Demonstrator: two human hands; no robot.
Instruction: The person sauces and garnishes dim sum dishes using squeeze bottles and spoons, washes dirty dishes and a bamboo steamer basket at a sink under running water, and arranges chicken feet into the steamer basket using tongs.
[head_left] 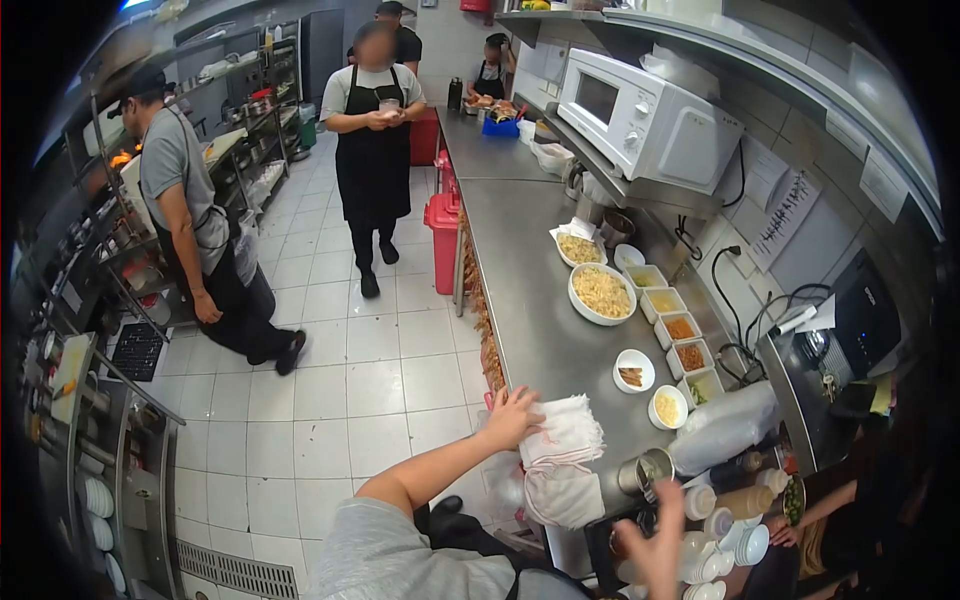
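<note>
My left hand [512, 418] rests at the counter's front edge, fingers apart, against a folded white towel [566, 430]. A second white cloth [562, 494] hangs over the edge just below it. My right hand [657, 540] is raised with its fingers spread and holds nothing. Close to it stand a metal container [640, 472] and several white-lidded bottles [700, 500]. Beyond the hands are a small bowl of pale yellow bits [668, 408], a bowl with brown strips [633, 371] and a large white bowl of pale, chopped-looking food [602, 294].
Several square tubs [678, 327] line the wall side of the steel counter [530, 290]. A white microwave [640, 115] sits on a shelf above. One person in a black apron [372, 150] faces me in the aisle; another [190, 200] stands left. A co-worker's hands [785, 530] show at lower right.
</note>
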